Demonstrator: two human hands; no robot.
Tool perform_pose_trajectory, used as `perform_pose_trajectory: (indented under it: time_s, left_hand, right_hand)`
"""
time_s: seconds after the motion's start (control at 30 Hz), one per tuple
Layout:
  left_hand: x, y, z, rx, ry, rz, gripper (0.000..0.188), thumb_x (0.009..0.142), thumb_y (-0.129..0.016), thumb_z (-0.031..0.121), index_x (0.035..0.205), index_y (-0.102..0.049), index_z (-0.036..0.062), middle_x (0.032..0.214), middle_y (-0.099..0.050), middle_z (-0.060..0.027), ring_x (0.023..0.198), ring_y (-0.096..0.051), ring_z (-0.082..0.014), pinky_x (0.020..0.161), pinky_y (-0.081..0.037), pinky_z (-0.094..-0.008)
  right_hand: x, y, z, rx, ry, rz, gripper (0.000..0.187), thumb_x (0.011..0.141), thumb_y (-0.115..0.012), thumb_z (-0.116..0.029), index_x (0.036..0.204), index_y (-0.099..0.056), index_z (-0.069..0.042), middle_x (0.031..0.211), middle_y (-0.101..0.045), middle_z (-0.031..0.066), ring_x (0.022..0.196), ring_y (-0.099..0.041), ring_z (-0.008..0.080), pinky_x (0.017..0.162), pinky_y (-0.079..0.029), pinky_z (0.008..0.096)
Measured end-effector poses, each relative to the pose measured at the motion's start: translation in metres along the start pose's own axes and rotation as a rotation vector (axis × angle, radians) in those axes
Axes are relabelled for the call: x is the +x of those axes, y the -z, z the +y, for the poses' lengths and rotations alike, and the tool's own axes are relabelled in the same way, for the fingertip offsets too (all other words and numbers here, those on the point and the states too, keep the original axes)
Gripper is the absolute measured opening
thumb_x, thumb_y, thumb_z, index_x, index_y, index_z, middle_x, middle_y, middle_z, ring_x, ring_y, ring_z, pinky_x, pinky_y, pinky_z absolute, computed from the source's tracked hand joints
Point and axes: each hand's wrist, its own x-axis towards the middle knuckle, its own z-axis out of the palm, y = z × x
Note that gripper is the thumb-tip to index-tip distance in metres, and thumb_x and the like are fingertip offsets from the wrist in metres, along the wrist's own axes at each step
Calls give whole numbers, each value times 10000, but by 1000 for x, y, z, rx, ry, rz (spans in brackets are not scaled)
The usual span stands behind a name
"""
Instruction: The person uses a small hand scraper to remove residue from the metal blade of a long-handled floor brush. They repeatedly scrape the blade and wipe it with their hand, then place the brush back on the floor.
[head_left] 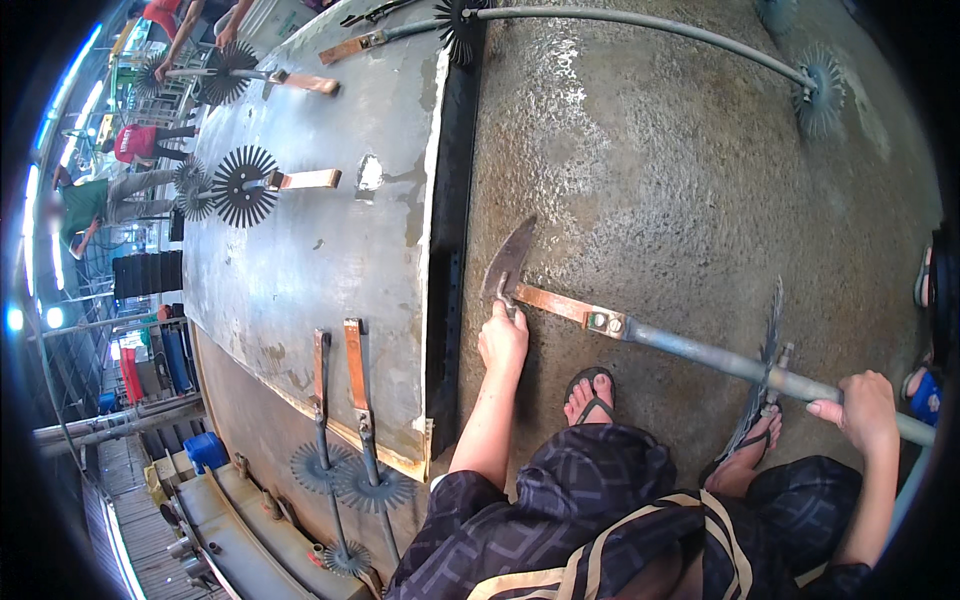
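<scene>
My left hand (pixel 502 340) is closed around the handle of a curved, sickle-like knife (pixel 510 258) with a dark, worn blade. The blade's lower end lies at the tip of a flat copper strip (pixel 550 302). I cannot tell whether they touch. That strip is bolted to the end of a long grey metal rod (pixel 700 350), which slants down to the right. Round the rod's farther part my right hand (pixel 865 412) is wrapped, thumb along it. A finned metal disc (pixel 772 335), seen nearly edge-on, sits on the rod between my hands.
A grey metal-topped table (pixel 310 215) stands to the left, with several copper-ended rods with finned discs (pixel 245 187) on it or across its edges. Another such rod (pixel 640 22) spans the wet concrete floor (pixel 650 190). People (pixel 85 210) stand beyond the table. My sandalled feet (pixel 590 398) are close below.
</scene>
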Motion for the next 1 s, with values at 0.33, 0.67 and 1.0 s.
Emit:
perform_pose_trajectory:
  time_s: [0.33, 0.67, 1.0]
  left_hand:
    - [-9, 6, 4, 66, -39, -49, 346, 858, -554, 308, 1091, -550, 52, 821, -652, -255, 803, -642, -419, 750, -500, -508]
    - [5, 10, 5, 57, -32, -10, 297, 843, -563, 291, 1011, -573, 47, 829, -646, -259, 806, -632, -425, 747, -495, -511]
    - [-1, 14, 11, 71, -40, -41, 334, 846, -569, 299, 1062, -573, 44, 859, -652, -249, 850, -632, -420, 769, -494, -501]
  right_hand:
    - [2, 3, -2, 5, 3, -25, 685, 597, -630, -655, 598, -637, 30, 587, -567, 231, 657, -594, 385, 687, -456, 437]
    - [3, 1, 0, 22, 4, -20, 682, 592, -639, -646, 595, -631, 36, 564, -554, 223, 655, -591, 385, 679, -454, 439]
    - [2, 2, 1, 33, -11, -43, 684, 597, -629, -651, 597, -632, 33, 583, -563, 230, 668, -595, 386, 685, -461, 434]
